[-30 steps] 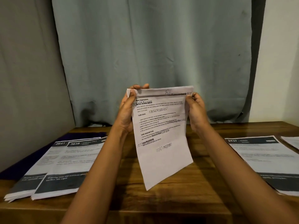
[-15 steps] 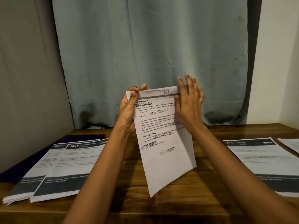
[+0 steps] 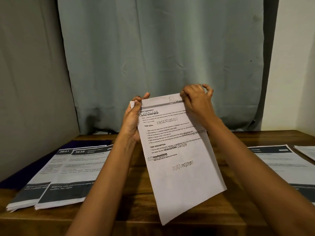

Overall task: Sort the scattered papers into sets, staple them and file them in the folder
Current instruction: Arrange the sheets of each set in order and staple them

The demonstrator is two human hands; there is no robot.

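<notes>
In the head view, a grey-green curtain (image 3: 162,48) is seen hanging behind a wooden table (image 3: 139,184), with a grey wall (image 3: 30,82) at the left. On the left of the table two paper stacks are laid side by side and overlapping: one headed 2641 (image 3: 34,188) and, just right of it, one headed 3638 (image 3: 71,176). A purple folder (image 3: 85,143) is partly covered by their far ends. On the right a printed sheet with dark bands (image 3: 276,167) is laid flat, and another sheet (image 3: 306,152) is cut off by the frame edge. Much of the table's middle is hidden by both forearms and by the held papers (image 3: 179,176). These are held up above the middle of the table, tilted with the lower corner towards the near right. Black headings, numbered lines and scribbled pen marks are shown on the white front page, and a second corner is seen behind the upper left. The upper left edge is gripped by the left hand (image 3: 132,123), thumb in front. The top right corner is pinched by the curled fingers of the right hand (image 3: 197,101).
</notes>
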